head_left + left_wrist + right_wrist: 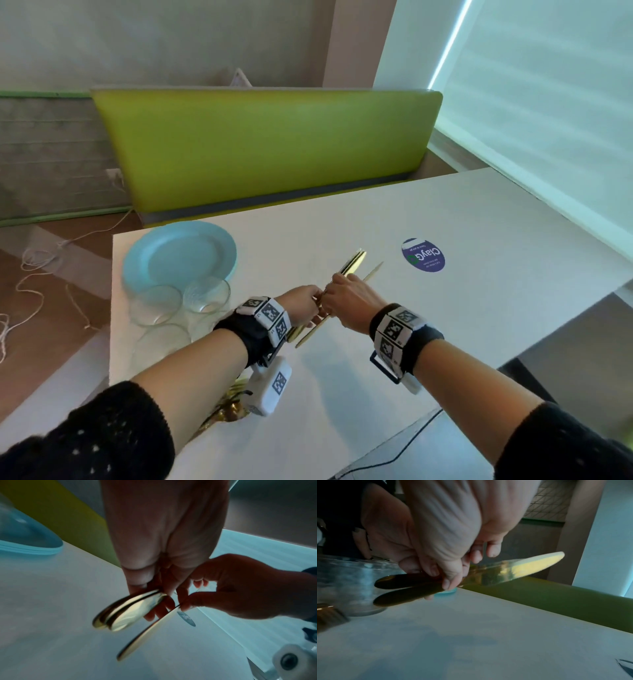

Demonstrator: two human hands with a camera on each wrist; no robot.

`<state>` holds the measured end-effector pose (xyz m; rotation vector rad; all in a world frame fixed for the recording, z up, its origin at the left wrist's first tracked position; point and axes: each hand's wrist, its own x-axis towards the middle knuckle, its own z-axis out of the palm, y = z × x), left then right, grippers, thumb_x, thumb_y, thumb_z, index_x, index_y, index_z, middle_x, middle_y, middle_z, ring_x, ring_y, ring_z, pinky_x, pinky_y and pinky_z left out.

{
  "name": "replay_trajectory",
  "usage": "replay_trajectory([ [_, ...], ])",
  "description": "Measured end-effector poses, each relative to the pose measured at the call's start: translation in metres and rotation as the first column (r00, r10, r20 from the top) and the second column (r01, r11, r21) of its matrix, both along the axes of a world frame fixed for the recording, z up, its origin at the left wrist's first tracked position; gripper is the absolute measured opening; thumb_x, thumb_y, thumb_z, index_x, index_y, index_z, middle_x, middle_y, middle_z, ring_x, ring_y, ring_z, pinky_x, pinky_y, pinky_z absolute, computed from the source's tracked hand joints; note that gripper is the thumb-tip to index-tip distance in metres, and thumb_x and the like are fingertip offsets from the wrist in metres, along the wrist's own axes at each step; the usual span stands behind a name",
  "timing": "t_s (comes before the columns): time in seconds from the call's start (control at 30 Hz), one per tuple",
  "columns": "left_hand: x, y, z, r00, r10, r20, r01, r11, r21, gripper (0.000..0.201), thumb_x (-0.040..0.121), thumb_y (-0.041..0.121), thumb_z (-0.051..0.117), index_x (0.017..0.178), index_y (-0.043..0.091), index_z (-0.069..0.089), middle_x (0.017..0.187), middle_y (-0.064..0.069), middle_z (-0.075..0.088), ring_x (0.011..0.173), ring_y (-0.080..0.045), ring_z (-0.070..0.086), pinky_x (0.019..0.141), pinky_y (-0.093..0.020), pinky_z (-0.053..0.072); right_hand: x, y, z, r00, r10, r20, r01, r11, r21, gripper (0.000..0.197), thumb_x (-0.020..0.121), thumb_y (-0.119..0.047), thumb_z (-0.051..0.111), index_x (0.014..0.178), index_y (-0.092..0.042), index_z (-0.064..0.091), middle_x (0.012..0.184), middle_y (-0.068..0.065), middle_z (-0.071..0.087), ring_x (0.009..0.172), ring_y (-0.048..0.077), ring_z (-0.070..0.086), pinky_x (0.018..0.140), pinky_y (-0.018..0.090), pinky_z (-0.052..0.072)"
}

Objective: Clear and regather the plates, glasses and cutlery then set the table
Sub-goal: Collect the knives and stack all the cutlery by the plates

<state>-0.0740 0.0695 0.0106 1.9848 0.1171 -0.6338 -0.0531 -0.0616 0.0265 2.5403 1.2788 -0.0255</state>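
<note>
Over the middle of the white table [411,325] my two hands meet on gold knives. My left hand [308,303] grips a bundle of knives [354,262], whose rounded handle ends [120,615] show in the left wrist view. My right hand [342,291] pinches a single knife [371,272] that lies slightly apart from the bundle; its handle [145,632] slants down below the others. In the right wrist view my right fingers [448,577] curl round the knife shafts, and a serrated blade [522,568] points away. Light blue stacked plates [178,257] and two clear glasses [156,305] [207,294] stand at the table's left.
More gold cutlery [236,401] lies on the table under my left forearm. A round purple sticker [423,255] is on the tabletop to the right. A green bench [267,144] runs behind the table. A white cord [41,260] trails on the floor at the left.
</note>
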Motion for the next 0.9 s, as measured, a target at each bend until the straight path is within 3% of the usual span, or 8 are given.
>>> replay_trajectory([
  [0.1, -0.043, 0.006, 0.003, 0.995, -0.096, 0.028, 0.093, 0.991, 0.095, 0.023, 0.092, -0.001, 0.036, 0.103, 0.009, 0.054, 0.085, -0.003, 0.058, 0.074, -0.017, 0.055, 0.066, -0.028, 0.045, -0.046, 0.008, 0.004, 0.998, 0.053, 0.020, -0.052, 0.998, -0.027, 0.034, 0.028, -0.024, 0.091, 0.047, -0.025, 0.062, 0.049, -0.011, 0.055, 0.053, 0.011, 0.057, 0.046, 0.015, 0.041],
  [0.17, -0.068, 0.010, 0.005, 0.982, -0.184, 0.041, 0.172, 0.964, 0.204, 0.023, 0.092, 0.004, 0.044, 0.108, 0.004, 0.060, 0.103, -0.010, 0.064, 0.095, -0.026, 0.061, 0.079, -0.030, 0.047, -0.072, 0.012, 0.002, 0.999, 0.042, -0.014, -0.042, 0.999, 0.000, 0.034, 0.030, -0.023, 0.091, 0.049, -0.025, 0.063, 0.050, -0.011, 0.055, 0.054, 0.012, 0.057, 0.047, 0.016, 0.042],
  [0.27, -0.103, 0.013, 0.003, 0.980, -0.198, -0.026, 0.199, 0.977, 0.076, 0.022, 0.087, -0.001, 0.041, 0.080, 0.006, 0.061, 0.100, -0.019, 0.068, 0.100, -0.032, 0.065, 0.096, -0.039, 0.050, -0.111, 0.024, 0.011, 0.998, 0.032, -0.045, -0.030, 0.999, 0.043, 0.021, 0.057, -0.016, 0.083, 0.072, -0.021, 0.069, 0.071, -0.004, 0.064, 0.075, 0.018, 0.061, 0.059, 0.026, 0.046],
  [0.37, -0.130, 0.016, -0.004, 0.986, -0.142, -0.092, 0.139, 0.989, -0.039, 0.026, 0.083, -0.006, 0.035, 0.074, 0.009, 0.054, 0.083, -0.011, 0.061, 0.082, -0.024, 0.060, 0.078, -0.034, 0.050, -0.135, 0.023, 0.005, 0.991, -0.045, -0.124, 0.042, 0.999, -0.029, 0.020, 0.086, -0.008, 0.056, 0.104, -0.011, 0.065, 0.101, 0.007, 0.064, 0.103, 0.028, 0.051, 0.081, 0.036, 0.042],
  [0.5, -0.161, 0.026, -0.015, 0.983, -0.155, -0.094, 0.149, 0.986, -0.070, 0.017, 0.089, 0.002, 0.043, 0.100, 0.003, 0.056, 0.090, -0.008, 0.059, 0.078, -0.018, 0.060, 0.064, -0.022, 0.048, -0.160, 0.027, -0.008, 0.992, 0.009, -0.129, -0.005, 1.000, 0.028, 0.027, 0.050, -0.009, 0.086, 0.070, -0.019, 0.070, 0.059, -0.001, 0.060, 0.062, 0.023, 0.060, 0.050, 0.027, 0.047],
  [0.6, -0.178, 0.032, -0.024, 0.988, -0.106, -0.110, 0.100, 0.993, -0.060, 0.013, 0.090, 0.003, 0.046, 0.099, 0.006, 0.055, 0.082, -0.003, 0.059, 0.072, -0.013, 0.058, 0.060, -0.020, 0.048, -0.167, 0.035, -0.027, 0.979, -0.064, -0.194, 0.073, 0.996, 0.040, 0.033, 0.037, -0.021, 0.093, 0.057, -0.030, 0.068, 0.046, -0.010, 0.053, 0.048, 0.013, 0.054, 0.041, 0.015, 0.039],
  [0.73, -0.194, 0.043, -0.037, 0.986, -0.162, -0.024, 0.164, 0.960, 0.226, 0.012, 0.088, 0.007, 0.051, 0.087, 0.015, 0.061, 0.093, -0.010, 0.067, 0.081, -0.016, 0.062, 0.066, -0.021, 0.048, -0.183, 0.049, -0.024, 0.959, -0.124, -0.255, 0.141, 0.989, 0.051, 0.016, 0.088, -0.023, 0.060, 0.099, -0.018, 0.070, 0.094, 0.005, 0.069, 0.097, 0.024, 0.058, 0.069, 0.027, 0.039],
  [0.9, -0.212, 0.062, -0.052, 0.955, -0.291, 0.061, 0.206, 0.794, 0.572, 0.039, 0.089, 0.010, 0.053, 0.127, 0.003, 0.054, 0.128, -0.014, 0.059, 0.121, -0.027, 0.053, 0.096, -0.028, 0.040, -0.180, 0.044, -0.021, 0.928, -0.216, -0.305, 0.233, 0.972, 0.018, 0.021, 0.093, -0.026, 0.053, 0.107, -0.016, 0.065, 0.111, 0.004, 0.065, 0.113, 0.021, 0.050, 0.083, 0.030, 0.042],
])
